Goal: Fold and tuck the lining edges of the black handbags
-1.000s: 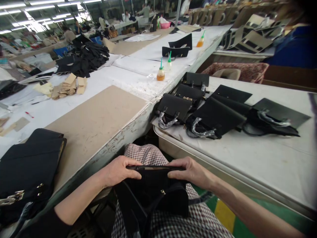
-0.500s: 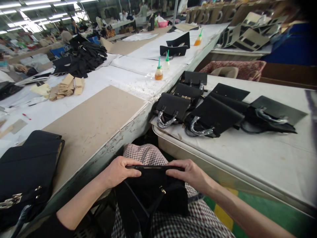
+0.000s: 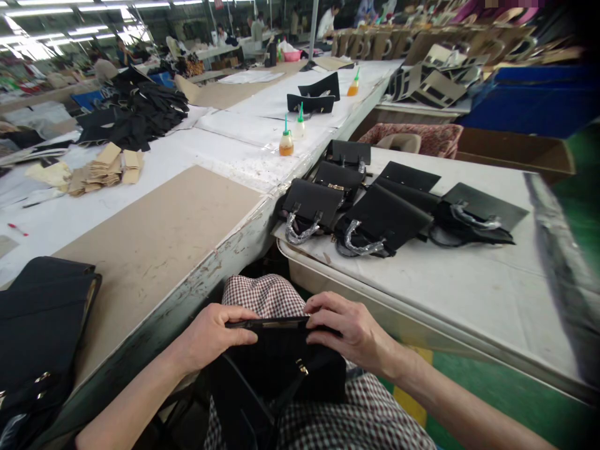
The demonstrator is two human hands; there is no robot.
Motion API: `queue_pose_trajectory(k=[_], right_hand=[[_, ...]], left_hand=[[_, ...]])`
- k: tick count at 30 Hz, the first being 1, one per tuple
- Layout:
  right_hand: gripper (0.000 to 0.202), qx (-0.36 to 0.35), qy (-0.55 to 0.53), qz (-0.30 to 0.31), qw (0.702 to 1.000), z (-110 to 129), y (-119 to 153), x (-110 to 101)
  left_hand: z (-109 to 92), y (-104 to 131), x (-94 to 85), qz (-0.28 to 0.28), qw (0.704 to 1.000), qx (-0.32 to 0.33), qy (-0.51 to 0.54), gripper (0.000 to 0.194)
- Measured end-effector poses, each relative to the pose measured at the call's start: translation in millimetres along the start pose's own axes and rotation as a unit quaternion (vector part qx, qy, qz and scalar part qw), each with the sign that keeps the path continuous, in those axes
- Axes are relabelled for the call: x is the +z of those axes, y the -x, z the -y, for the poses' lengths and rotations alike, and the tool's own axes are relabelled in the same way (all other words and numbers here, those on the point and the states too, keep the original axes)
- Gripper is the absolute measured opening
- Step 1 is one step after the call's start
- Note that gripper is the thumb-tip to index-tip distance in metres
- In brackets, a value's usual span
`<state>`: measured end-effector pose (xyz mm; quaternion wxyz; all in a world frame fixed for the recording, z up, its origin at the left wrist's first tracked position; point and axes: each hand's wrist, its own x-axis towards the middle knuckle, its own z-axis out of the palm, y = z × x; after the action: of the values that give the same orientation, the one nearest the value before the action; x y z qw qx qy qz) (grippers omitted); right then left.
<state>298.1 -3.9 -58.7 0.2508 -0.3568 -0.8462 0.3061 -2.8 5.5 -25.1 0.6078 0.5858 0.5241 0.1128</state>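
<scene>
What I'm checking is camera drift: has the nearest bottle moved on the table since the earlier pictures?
No: the nearest bottle keeps its place against the table edge; only the view has shifted, carrying both leftward.

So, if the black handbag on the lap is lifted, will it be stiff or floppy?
The black handbag is probably fairly stiff along its rim, which runs straight between the left hand and the right hand. Lower down it may flop somewhat, as one panel slants away over the checked cloth.

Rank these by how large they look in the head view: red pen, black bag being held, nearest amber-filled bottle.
1. Held black bag
2. Nearest amber-filled bottle
3. Red pen
Nearness enlarges the bag; true sizes aren't ranked.
</scene>
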Motion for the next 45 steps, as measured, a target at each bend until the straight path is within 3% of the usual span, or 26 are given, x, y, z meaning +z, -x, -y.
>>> queue_pose_trajectory(k=[7,11,17,23,37,41,45], right_hand=[[0.015,0.017,0.014,0.058,0.998,8.9,-2.4,-7.5],[0.027,0.063,-0.087,0.087,0.99,13.7,-3.1,-8.2],[0.017,0.174,-0.267,-0.074,0.945,7.4,2.0,15.8],[0.025,0.25,-0.363,-0.103,0.892,-1.8,2.9,26.9],[0.017,0.246,-0.304,-0.114,0.913,-1.2,-0.4,31.1],[0.015,0.23,-0.285,-0.049,0.929,-7.4,-7.8,24.5],[0.018,0.159,-0.239,0.115,0.951,-5.8,-27.9,4.5]], left_hand=[[0.9,1.5,1.9,-0.012,1.0,0.011,-0.016,0.032],[-0.3,4.3,1.7,-0.022,0.999,0.004,-0.024,0.03],[1.3,9.4,0.5,-0.035,0.999,-0.007,-0.005,0.027],[1.4,5.3,1.9,-0.026,1.0,-0.012,-0.003,0.028],[1.9,-0.8,6.4,-0.054,0.998,0.009,-0.036,0.023],[1.4,-0.3,10.6,-0.061,0.998,0.024,-0.021,0.02],[0.2,0.0,15.4,-0.066,0.997,0.04,-0.019,0.019]])
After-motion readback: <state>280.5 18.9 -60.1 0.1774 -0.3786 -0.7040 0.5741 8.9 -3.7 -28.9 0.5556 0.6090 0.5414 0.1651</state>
